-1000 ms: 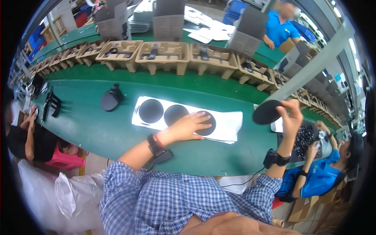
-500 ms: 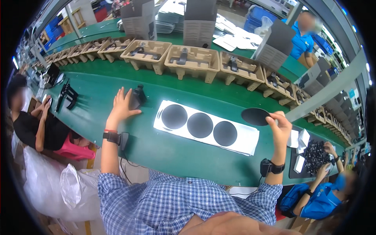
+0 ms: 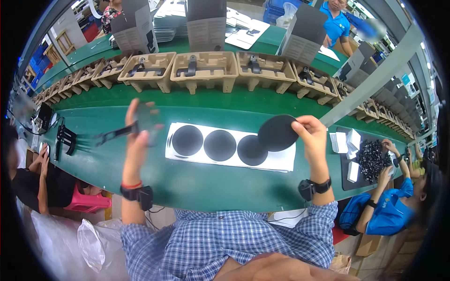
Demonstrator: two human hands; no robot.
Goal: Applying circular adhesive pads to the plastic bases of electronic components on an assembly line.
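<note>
My right hand (image 3: 313, 138) pinches the edge of a black round disc (image 3: 279, 133), tilted above the right end of a white backing sheet (image 3: 276, 163). Three similar discs lie in a row on that sheet: a left one (image 3: 187, 140), a middle one (image 3: 220, 145) and a right one (image 3: 252, 151), which the held disc partly overlaps in view. Off the sheet's left side, my left hand (image 3: 136, 147) is raised and blurred, closed around a black bracket-like part (image 3: 115, 134) with a flat arm pointing left. Its other end is smeared by motion.
Behind the work area runs a row of brown moulded trays (image 3: 204, 77) holding black parts, with upright grey boxes (image 3: 206, 25) beyond. Several black parts (image 3: 66, 140) stand at the left. A slanted metal post (image 3: 370, 77) and a co-worker's dark tray (image 3: 348, 180) are at the right.
My left hand, open beside the black part before, has closed on it and lifted it. My right hand has brought its disc leftward over the sheet, more face-on. The whole view has shifted.
</note>
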